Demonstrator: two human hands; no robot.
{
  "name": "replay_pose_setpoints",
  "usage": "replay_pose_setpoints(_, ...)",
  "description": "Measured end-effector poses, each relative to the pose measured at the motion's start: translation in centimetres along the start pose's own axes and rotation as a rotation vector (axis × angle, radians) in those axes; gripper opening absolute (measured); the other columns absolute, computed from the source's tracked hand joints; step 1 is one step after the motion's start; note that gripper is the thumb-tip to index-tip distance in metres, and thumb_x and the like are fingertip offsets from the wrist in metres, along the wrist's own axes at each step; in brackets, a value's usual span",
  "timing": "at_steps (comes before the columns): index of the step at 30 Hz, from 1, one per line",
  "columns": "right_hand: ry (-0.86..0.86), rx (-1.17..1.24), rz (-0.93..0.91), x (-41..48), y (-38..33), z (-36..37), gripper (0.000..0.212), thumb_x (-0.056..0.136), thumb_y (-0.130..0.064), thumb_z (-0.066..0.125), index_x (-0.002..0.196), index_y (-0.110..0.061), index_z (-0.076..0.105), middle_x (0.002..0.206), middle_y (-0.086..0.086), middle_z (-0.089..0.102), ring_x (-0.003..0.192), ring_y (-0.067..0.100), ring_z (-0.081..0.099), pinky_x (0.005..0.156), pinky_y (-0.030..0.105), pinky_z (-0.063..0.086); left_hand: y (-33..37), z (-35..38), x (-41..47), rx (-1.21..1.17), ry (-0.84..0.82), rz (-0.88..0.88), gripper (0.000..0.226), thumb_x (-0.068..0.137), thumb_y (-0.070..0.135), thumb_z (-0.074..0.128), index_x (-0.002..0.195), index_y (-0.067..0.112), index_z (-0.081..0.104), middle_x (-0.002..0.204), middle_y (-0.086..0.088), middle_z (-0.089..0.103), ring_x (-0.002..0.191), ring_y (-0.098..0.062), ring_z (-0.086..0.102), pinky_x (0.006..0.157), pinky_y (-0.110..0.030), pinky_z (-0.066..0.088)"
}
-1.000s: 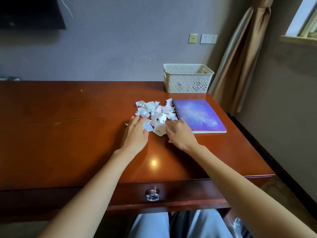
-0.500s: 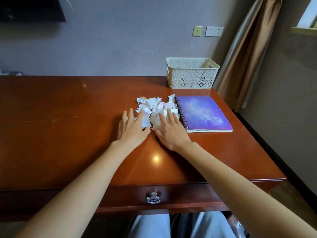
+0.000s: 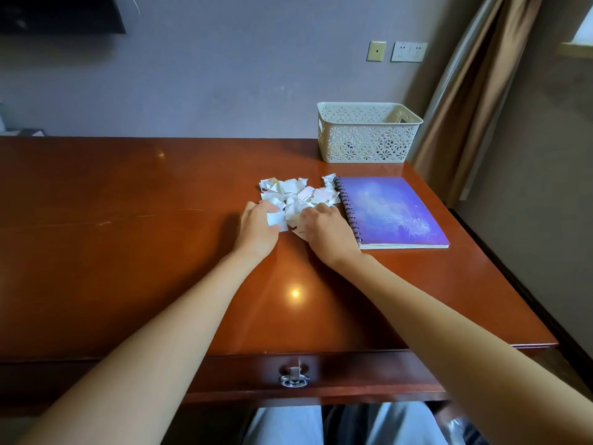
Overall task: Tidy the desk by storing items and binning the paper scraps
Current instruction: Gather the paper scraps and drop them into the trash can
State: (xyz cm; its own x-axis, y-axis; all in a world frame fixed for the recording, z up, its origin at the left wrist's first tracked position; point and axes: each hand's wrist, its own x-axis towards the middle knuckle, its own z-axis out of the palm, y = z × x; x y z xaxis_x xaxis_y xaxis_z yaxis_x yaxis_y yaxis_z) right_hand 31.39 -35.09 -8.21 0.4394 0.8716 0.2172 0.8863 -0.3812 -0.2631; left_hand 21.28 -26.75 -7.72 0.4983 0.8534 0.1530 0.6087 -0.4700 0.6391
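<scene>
Head view: both hands, left and right, curled over paper scraps; grip unclear.

Single head-worn wide-angle view, looking forward and down across the glossy reddish-brown wooden desk toward the grey wall. Near: desk front edge and drawer with its metal ring pull sit at lower centre, both forearms enter from the bottom corners. White perforated plastic basket lands upper right of centre, tan curtain at the right edge. Lines bow toward the frame edges. No second view, so no overlap.
</scene>
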Motion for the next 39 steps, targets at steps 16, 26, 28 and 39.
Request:
replay_pose_setpoints(16,0.294,0.709,0.352,1.6,0.7,-3.1,0.034,0.080,0.008,0.043,0.097,-0.003,0.070,0.086,0.017,0.068,0.073,0.021,0.060,0.066,0.030,0.051,1.9,-2.1,-0.1,-0.412,0.134,-0.122,0.028,0.084,0.002,0.061,0.111,0.005,0.059,0.107,-0.006,0.055,0.076,-0.014,0.052,0.034,-0.004,0.037)
replay_pose_setpoints(26,0.243,0.879,0.490,-0.6,2.0,-3.2,0.016,0.086,-0.004,0.053,0.083,-0.018,0.059,0.087,0.010,0.060,0.064,0.010,0.068,0.059,0.036,0.057,3.3,-2.2,-3.3,-0.475,-0.166,-0.187,0.038,0.085,0.015,0.066,0.121,0.004,0.058,0.128,-0.013,0.056,0.106,-0.027,0.055,0.074,-0.025,0.039)
replay_pose_setpoints(28,0.261,0.877,0.483,-1.1,2.2,-3.5,0.022,0.086,-0.001,0.048,0.081,-0.019,0.060,0.089,0.010,0.059,0.082,0.034,0.067,0.064,0.042,0.059,3.7,-2.2,-3.8,-0.428,-0.221,-0.153,0.037,0.085,0.011,0.066,0.120,0.002,0.058,0.130,-0.017,0.056,0.101,-0.029,0.057,0.059,-0.020,0.039)
replay_pose_setpoints(39,0.355,0.571,0.409,-3.7,4.1,-4.3,0.036,0.086,0.007,0.038,0.112,-0.002,0.061,0.113,0.018,0.066,0.110,0.031,0.057,0.085,0.035,0.043,6.2,-0.1,-5.0,-0.070,-0.373,-0.032,0.023,0.077,0.018,0.074,0.090,0.003,0.061,0.094,-0.018,0.061,0.094,-0.037,0.059,0.068,-0.032,0.044)
